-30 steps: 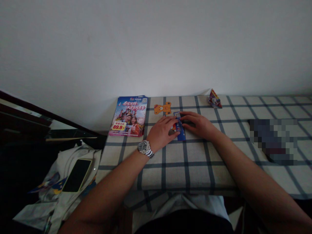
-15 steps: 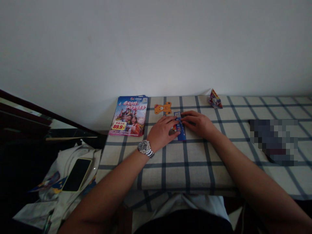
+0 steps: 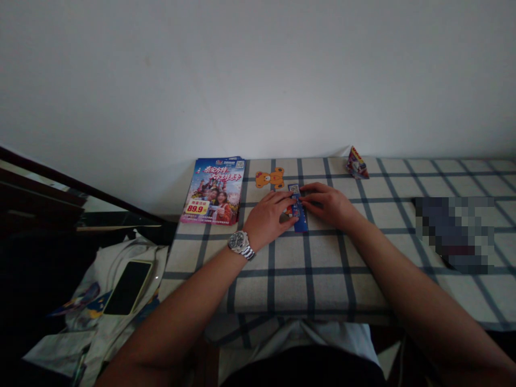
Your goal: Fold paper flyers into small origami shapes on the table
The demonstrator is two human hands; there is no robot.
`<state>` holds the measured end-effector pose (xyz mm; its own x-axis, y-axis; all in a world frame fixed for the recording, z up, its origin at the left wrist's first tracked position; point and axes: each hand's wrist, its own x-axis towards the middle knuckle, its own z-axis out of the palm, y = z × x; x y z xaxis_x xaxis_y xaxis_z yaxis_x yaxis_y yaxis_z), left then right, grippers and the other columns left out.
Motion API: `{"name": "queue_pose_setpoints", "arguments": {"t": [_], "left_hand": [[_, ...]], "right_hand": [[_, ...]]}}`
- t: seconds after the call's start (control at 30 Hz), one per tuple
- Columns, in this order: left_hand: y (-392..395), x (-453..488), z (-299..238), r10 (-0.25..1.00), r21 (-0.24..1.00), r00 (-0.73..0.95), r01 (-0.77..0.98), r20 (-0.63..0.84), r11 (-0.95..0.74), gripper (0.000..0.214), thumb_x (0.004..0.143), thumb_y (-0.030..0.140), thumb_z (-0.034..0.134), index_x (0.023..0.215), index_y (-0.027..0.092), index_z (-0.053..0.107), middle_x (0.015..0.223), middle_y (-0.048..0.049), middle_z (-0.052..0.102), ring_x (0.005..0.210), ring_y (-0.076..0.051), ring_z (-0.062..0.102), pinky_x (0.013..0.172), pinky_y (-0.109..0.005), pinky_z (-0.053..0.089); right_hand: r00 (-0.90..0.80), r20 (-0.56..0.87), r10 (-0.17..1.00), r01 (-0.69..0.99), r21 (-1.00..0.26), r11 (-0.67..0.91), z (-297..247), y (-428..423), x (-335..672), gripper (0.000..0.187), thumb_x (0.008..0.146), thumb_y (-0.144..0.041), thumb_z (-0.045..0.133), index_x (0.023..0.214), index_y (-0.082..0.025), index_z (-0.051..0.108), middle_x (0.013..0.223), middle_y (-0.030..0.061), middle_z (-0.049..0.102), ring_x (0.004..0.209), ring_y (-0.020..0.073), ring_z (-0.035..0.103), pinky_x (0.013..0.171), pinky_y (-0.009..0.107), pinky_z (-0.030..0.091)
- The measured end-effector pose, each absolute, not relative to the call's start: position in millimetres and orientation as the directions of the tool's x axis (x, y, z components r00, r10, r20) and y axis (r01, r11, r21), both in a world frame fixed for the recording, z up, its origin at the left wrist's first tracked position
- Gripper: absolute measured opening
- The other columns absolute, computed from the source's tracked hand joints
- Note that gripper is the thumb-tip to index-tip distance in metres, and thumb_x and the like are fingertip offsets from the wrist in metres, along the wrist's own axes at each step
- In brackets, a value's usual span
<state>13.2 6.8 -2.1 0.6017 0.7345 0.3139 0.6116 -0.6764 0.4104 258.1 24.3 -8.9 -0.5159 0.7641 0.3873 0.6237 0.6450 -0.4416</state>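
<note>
A blue folded flyer (image 3: 301, 224) with a QR code at its top end lies as a narrow strip on the checked tablecloth. My left hand (image 3: 269, 216), with a metal watch on the wrist, presses on it from the left, fingertips and thumb on the paper. From the other side my right hand (image 3: 326, 205) has its bent fingertips at the strip's right edge. Both hands hold the paper against the table. Part of the strip is hidden beneath my left fingers. Just beyond my left hand lies an orange bear cutout (image 3: 270, 178).
A stack of printed flyers (image 3: 213, 193) lies at the table's left end. A small folded paper pyramid (image 3: 357, 164) stands near the wall. A blurred dark object (image 3: 451, 231) lies at the right. Below left, a phone (image 3: 128, 287) rests on a white bag (image 3: 116, 250).
Both hands keep almost the same place on the folded flyer. A little more of the QR code shows at its top end.
</note>
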Motion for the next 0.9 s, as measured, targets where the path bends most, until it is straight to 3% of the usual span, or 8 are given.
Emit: {"name": "queue_pose_setpoints", "arguments": {"t": [0.33,0.67,0.9], "left_hand": [[6.6,13.0,-2.5,0.737,0.412,0.600,0.614,0.312,-0.674,0.039,0.097,0.035,0.070,0.133,0.020,0.065,0.146,-0.0089,0.060,0.135,-0.026,0.056,0.121,-0.047,0.043],[5.9,12.8,-2.4,0.734,0.409,0.600,0.611,0.320,-0.678,0.039,0.097,0.036,0.069,0.133,0.021,0.064,0.146,-0.0084,0.061,0.135,-0.026,0.056,0.121,-0.047,0.043],[6.9,13.3,-2.9,0.737,0.416,0.598,0.611,0.316,-0.674,0.039,0.096,0.035,0.070,0.132,0.022,0.065,0.146,-0.0084,0.061,0.134,-0.027,0.057,0.121,-0.048,0.043]], "right_hand": [[-0.499,0.393,0.772,0.659,-0.405,0.633,-8.7,24.4,257.4,0.028,0.103,-0.032,0.057,0.119,-0.025,0.079,0.128,0.0103,0.072,0.112,0.0281,0.072,0.099,0.046,0.061],[-0.468,0.415,0.780,0.727,-0.321,0.607,-6.2,22.8,251.0,0.026,0.102,-0.031,0.057,0.114,-0.024,0.080,0.119,0.0118,0.070,0.108,0.0298,0.068,0.096,0.049,0.059],[-0.485,0.405,0.775,0.735,-0.290,0.613,-4.5,25.7,251.3,0.031,0.104,-0.031,0.054,0.123,-0.024,0.077,0.116,0.0118,0.070,0.103,0.0299,0.067,0.093,0.048,0.058]]}}
